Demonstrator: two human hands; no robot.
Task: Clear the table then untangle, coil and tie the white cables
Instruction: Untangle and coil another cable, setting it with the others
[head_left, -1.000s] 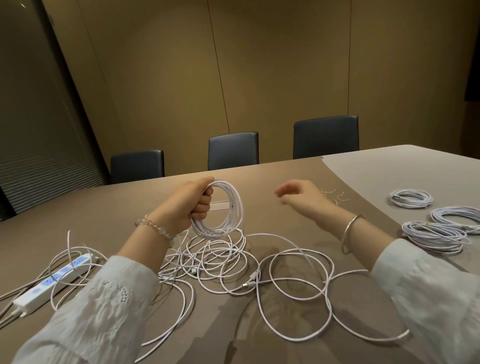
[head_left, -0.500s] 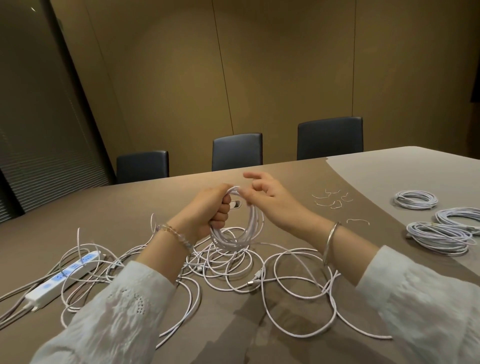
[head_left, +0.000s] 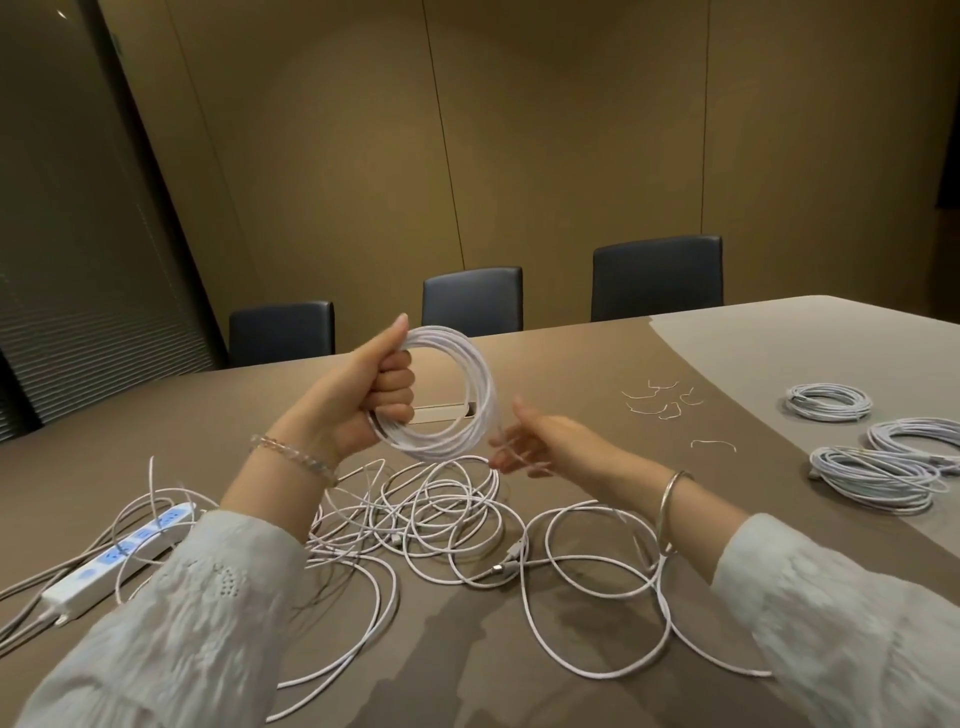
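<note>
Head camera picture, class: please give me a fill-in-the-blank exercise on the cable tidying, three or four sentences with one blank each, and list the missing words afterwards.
1. The coil of white cable is gripped by the person's ____ hand.
2. The number of finished cable coils lying at the right side of the table is ____.
3. The white power strip lies on the ____ side of the table.
4. Behind the table stand ____ dark chairs.

Missing words: left; three; left; three

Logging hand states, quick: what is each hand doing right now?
Left hand: fingers curled round the coiled white cable, holding it up.
Right hand: open, fingers blurred beside the coil; whether it touches the cable cannot be told.
</note>
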